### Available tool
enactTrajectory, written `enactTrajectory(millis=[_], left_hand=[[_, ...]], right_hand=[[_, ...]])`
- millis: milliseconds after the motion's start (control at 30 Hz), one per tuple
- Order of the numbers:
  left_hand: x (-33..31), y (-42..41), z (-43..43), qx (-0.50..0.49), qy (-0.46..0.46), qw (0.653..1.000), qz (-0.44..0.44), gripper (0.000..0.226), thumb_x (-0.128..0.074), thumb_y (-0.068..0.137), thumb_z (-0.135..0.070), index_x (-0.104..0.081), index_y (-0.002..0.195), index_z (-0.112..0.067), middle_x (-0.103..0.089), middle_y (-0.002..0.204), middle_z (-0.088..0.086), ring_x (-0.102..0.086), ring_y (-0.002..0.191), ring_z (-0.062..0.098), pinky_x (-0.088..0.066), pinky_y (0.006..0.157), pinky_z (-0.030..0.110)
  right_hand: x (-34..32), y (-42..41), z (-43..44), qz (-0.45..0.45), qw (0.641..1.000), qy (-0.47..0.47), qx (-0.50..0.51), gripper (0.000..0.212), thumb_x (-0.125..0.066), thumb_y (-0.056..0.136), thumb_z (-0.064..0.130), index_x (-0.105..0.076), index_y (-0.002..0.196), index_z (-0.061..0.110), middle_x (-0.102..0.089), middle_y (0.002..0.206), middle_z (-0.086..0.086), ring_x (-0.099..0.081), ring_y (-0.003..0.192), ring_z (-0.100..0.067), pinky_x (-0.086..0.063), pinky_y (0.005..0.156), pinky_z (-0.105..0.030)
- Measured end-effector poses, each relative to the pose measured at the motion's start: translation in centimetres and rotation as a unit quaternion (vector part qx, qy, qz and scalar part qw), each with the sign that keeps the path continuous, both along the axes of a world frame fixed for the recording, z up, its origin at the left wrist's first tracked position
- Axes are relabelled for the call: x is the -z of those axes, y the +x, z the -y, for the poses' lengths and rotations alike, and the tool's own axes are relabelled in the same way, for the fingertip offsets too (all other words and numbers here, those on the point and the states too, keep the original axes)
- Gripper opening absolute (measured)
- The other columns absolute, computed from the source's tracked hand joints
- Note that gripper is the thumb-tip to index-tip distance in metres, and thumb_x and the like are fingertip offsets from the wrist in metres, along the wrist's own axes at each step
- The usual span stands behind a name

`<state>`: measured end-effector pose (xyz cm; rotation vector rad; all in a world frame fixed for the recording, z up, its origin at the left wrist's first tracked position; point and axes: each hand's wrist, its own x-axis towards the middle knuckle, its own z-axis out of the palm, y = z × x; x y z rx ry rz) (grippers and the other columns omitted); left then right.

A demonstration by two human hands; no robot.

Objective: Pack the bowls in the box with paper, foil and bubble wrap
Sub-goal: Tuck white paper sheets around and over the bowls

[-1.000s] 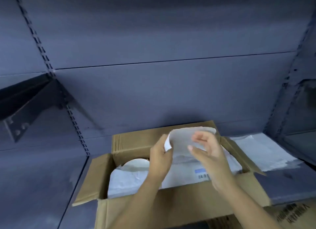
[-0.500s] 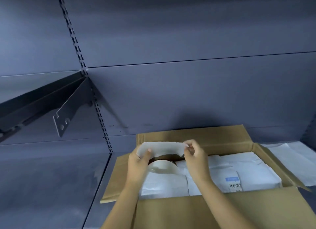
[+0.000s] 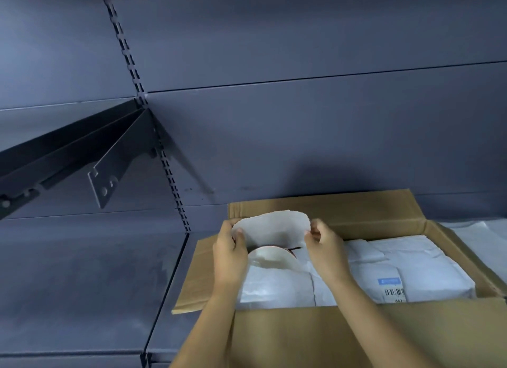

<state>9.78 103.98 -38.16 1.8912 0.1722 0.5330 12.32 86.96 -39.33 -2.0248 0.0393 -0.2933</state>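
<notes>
White paper sheet pinched between left hand and right hand above bowl

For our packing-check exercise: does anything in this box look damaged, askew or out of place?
The paper pinched between left hand and right hand has a ragged top edge. The bowl below it lies bare among wrapped bundles.

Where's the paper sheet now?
Head view, lower centre: paper sheet held between left hand and right hand, above the bowl in the left end of the box.
</notes>
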Motion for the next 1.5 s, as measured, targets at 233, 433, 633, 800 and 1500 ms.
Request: enactTrajectory(millis=[233,433,633,800,1500], left_hand=[[0.4,0.3,0.2,-0.008,0.083,0.996,0.012,0.03,-0.041,0.099,-0.011,-0.043,0.081,-0.035,-0.049,0.086,-0.011,-0.049,0.08,0.009,-0.035,0.065,0.013],[1.0,0.6,0.0,-0.033,0.126,0.991,0.025,0.023,-0.043,0.098,-0.008,-0.044,0.082,-0.025,-0.046,0.087,-0.002,-0.039,0.09,0.016,-0.027,0.071,0.019],[0.7,0.3,0.0,-0.024,0.104,0.993,0.059,0.022,-0.045,0.097,-0.009,-0.053,0.09,-0.028,-0.043,0.092,-0.006,-0.047,0.08,0.001,-0.034,0.067,0.01],[0.9,0.4,0.1,-0.049,0.132,0.989,0.045,0.023,-0.042,0.093,-0.004,-0.06,0.091,-0.018,-0.055,0.091,-0.005,-0.052,0.077,0.006,-0.038,0.065,0.018],[2.0,1.2,0.3,-0.094,0.252,0.963,-0.005,0.012,-0.049,0.085,0.001,-0.057,0.093,-0.001,-0.052,0.092,0.011,-0.044,0.087,0.025,-0.033,0.067,0.027]], right_hand=[[0.6,0.2,0.0,-0.02,0.997,-0.072,0.01,0.024,-0.045,0.092,0.005,-0.045,0.074,0.021,-0.047,0.061,0.004,-0.048,0.064,-0.024,-0.037,0.057,-0.031],[0.4,0.2,0.0,0.043,0.996,-0.074,0.033,0.016,-0.045,0.092,0.003,-0.058,0.088,0.011,-0.051,0.081,0.004,-0.05,0.075,-0.02,-0.031,0.055,-0.01],[0.5,0.4,0.0,0.062,0.996,-0.051,0.044,0.02,-0.047,0.093,0.004,-0.063,0.104,0.005,-0.052,0.094,0.003,-0.051,0.083,-0.018,-0.037,0.071,-0.024],[0.6,0.5,0.1,0.041,0.998,-0.035,0.044,0.017,-0.044,0.094,0.007,-0.061,0.096,0.011,-0.062,0.08,0.0,-0.055,0.073,-0.021,-0.039,0.058,-0.025],[1.2,0.5,-0.1,-0.065,0.984,-0.168,-0.004,0.02,-0.04,0.094,0.01,-0.059,0.098,0.014,-0.061,0.074,-0.005,-0.058,0.072,-0.029,-0.041,0.059,-0.031]])
